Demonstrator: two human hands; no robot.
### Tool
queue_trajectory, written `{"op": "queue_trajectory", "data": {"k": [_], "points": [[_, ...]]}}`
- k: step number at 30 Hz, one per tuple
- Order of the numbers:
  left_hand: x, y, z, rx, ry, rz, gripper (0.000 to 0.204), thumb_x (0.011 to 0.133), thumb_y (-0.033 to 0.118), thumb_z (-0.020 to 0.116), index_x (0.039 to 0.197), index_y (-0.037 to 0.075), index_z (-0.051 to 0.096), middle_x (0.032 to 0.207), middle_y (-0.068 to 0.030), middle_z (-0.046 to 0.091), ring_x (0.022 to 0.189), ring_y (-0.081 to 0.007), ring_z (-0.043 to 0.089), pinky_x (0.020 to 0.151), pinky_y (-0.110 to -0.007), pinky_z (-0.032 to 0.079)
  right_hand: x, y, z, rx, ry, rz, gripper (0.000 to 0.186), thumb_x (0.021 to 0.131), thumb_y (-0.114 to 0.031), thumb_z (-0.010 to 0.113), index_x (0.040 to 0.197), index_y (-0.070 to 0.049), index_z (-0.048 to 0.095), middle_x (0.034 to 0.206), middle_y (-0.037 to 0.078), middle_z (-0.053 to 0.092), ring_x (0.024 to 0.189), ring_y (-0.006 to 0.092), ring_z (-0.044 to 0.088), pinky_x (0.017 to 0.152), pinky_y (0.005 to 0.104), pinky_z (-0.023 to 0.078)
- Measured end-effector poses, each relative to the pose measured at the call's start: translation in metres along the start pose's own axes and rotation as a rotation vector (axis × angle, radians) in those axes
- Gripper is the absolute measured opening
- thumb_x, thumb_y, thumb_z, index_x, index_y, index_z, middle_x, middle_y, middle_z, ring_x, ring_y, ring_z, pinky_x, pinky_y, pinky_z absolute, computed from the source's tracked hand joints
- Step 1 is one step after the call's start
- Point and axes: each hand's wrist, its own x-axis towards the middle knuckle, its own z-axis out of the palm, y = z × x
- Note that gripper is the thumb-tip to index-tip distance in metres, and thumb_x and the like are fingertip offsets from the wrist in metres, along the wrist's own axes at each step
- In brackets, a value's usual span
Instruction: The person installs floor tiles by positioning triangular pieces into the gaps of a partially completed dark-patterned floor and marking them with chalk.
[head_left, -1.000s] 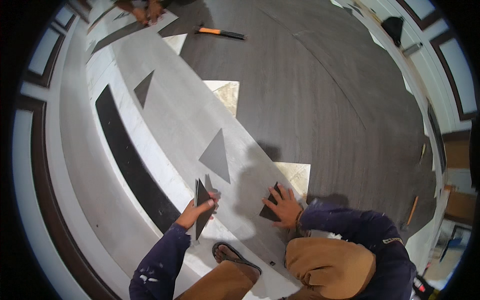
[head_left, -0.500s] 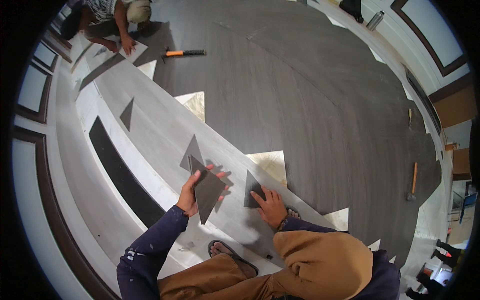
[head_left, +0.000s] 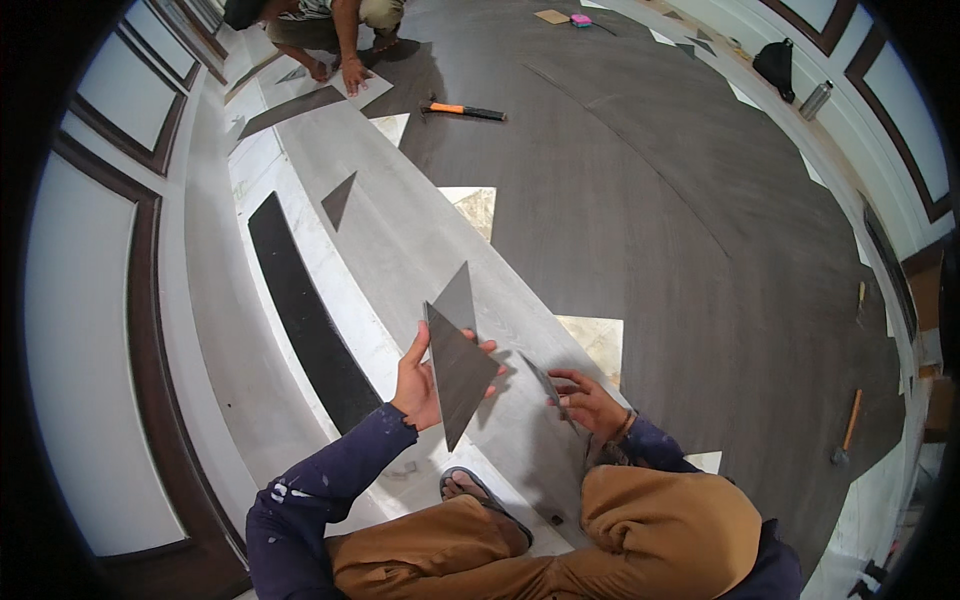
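Note:
My left hand (head_left: 415, 388) grips dark wood-grain triangular floor offcuts (head_left: 463, 375), thumb along one edge and fingertips showing past the other. A tilted, smaller triangular offcut (head_left: 544, 385), seen almost edge-on, is pinched in my right hand (head_left: 592, 405) just above the pale grey planks (head_left: 400, 225). Beyond my left hand lies a grey triangle (head_left: 457, 295) on those planks, partly hidden by the held offcuts. Another dark triangle (head_left: 340, 202) rests farther up the planks.
A co-worker's hand (head_left: 355, 78) presses on a pale piece at the far left. An orange-and-black hammer (head_left: 467, 112) lies on the dark floor (head_left: 660, 240); a wooden-handled hammer (head_left: 850, 428) lies right. A black strip (head_left: 305, 310) runs along the left. Pale sheets (head_left: 598, 345) stick out beside the planks.
My right hand has picked the triangular offcut up off the planks and tilted it. The left hand keeps its hold. The whole view has shifted, so things appear farther right.

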Motion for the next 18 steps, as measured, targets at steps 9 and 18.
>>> {"op": "queue_trajectory", "data": {"k": [9,18], "points": [[-0.005,-0.015,0.007,-0.087,0.021,-0.187,0.077,0.095,0.078,0.043,0.131,0.013,0.060,0.146,-0.0229,0.054,0.140,-0.0509,0.045,0.103,-0.066,0.046,-0.024,-0.056,0.038,0.570,-0.536,-0.218,0.066,0.090,-0.025,0.073,0.149,-0.006,0.049,0.146,0.013,0.052,0.135,0.0325,0.055,0.111,0.0461,0.049],[0.002,-0.018,0.023,0.344,0.161,-0.273,0.080,0.100,0.070,0.046,0.150,0.008,0.051,0.142,-0.0194,0.060,0.123,-0.0328,0.062,0.101,-0.046,0.054,-0.081,-0.121,0.095,-0.983,-0.309,-1.100,0.076,0.072,-0.001,0.077,0.144,-0.018,0.057,0.150,0.015,0.046,0.134,0.0370,0.050,0.108,0.0447,0.047]]}}
